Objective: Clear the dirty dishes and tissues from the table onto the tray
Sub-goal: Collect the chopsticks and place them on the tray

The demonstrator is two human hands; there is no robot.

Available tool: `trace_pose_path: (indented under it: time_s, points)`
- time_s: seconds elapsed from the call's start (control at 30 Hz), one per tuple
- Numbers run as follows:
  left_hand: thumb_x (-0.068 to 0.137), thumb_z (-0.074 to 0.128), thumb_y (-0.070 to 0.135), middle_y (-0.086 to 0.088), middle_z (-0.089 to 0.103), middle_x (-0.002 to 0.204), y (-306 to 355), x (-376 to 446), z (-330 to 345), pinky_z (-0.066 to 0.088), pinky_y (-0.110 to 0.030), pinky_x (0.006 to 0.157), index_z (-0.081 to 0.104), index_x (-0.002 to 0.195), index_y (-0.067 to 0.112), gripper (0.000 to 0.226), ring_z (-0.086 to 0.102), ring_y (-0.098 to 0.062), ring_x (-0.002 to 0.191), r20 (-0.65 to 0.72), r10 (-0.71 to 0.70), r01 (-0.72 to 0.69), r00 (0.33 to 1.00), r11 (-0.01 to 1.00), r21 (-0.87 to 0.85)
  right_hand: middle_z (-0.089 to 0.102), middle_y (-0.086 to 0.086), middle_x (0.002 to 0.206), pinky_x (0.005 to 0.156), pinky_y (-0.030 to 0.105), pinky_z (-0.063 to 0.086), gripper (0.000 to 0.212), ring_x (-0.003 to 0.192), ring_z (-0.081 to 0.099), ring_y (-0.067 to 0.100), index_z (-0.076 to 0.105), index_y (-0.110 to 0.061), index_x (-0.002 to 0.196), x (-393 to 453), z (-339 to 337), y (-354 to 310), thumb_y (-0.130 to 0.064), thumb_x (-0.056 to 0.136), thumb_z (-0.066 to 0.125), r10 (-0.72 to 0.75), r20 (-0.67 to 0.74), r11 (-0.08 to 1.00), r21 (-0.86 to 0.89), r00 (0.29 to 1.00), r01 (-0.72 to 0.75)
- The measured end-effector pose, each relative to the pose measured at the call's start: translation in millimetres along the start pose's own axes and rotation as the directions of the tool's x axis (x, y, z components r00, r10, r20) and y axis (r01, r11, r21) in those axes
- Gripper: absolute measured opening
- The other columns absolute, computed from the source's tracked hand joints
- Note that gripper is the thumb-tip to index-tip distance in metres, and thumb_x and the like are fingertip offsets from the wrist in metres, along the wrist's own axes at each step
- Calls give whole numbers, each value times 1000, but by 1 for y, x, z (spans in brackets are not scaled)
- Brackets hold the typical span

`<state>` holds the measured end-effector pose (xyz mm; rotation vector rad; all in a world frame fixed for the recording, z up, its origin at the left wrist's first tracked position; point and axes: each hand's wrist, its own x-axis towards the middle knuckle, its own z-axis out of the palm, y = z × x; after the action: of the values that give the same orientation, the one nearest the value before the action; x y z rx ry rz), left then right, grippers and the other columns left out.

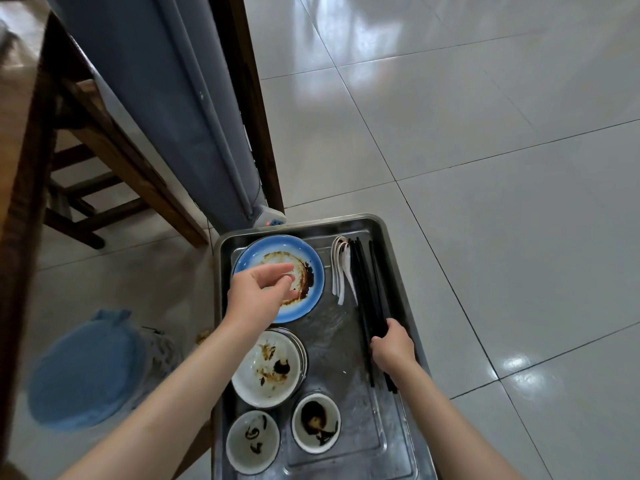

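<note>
Glossy tile and furniture around the work spot

A pale tiled floor [485, 150] reflects light; a wooden chair [90, 174] stands at left, a grey-blue fabric roll [166, 98] leans beside it, and a blue lidded bin [83, 372] sits below.

On the tray [398, 271], a plate [304, 258] lies far left, spoons [341, 271] and chopsticks [367, 289] right. Three bowls [266, 368] sit nearer, left

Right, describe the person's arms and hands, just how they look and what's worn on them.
Both forearms are bare as far as the frame shows: no sleeves in view. The left hand and the right hand wear no gloves. No watch, bracelet or ring shows on either wrist or on the fingers that can be seen. The nails look short and unpainted, though they are small in this view.
</note>
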<state>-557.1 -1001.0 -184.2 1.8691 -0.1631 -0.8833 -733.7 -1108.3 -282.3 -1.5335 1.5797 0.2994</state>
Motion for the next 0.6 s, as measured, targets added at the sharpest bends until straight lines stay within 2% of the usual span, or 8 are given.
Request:
trace_pose_path:
  time_s: [0.1,0.23,0.37,0.5,0.6]
  points:
    - [87,63,8,0,68,103,-2,-1,-4,56,-27,78,68,96,25,20,70,-6,73,-2,-5,5,1000,1000,-9,45,11,139,95,34,43,56,122,47,28,29,-11,144,3,0,-3,-6,92,48,-18,-13,1000,-3,1000,18]
    - [87,64,9,2,68,101,-4,-1,-7,56,-22,73,67,93,29,21,70,-5,73,0,11,-11,1000,1000,13,51,10,132,88,31,43,53,118,49,27,37,-11,139,6,1,-5,-2,89,51,-25,-33,999,-35,999,24]
    - [87,63,8,4,67,101,-7,-2,-10,56,-21,68,68,94,26,20,70,-7,72,-3,4,-4,1000,1000,10,59,10,114,78,30,47,34,95,54,22,54,-12,114,7,3,-2,3,83,51,-6,-66,999,-36,998,4]
    - [87,64,8,4,66,100,-6,-5,-14,57,-25,72,67,95,26,19,71,-8,73,-8,-7,7,1000,1000,12,59,11,115,78,28,46,32,104,56,26,58,-11,110,7,0,-2,4,82,54,26,-97,1000,-14,995,-28]
    - [87,64,8,3,67,100,-3,-9,-18,56,-22,69,67,93,26,19,71,-9,72,-14,-3,3,1000,1000,16,58,10,119,75,23,40,36,108,55,26,56,-10,117,4,-4,-5,2,83,56,14,-97,999,-35,995,-17]
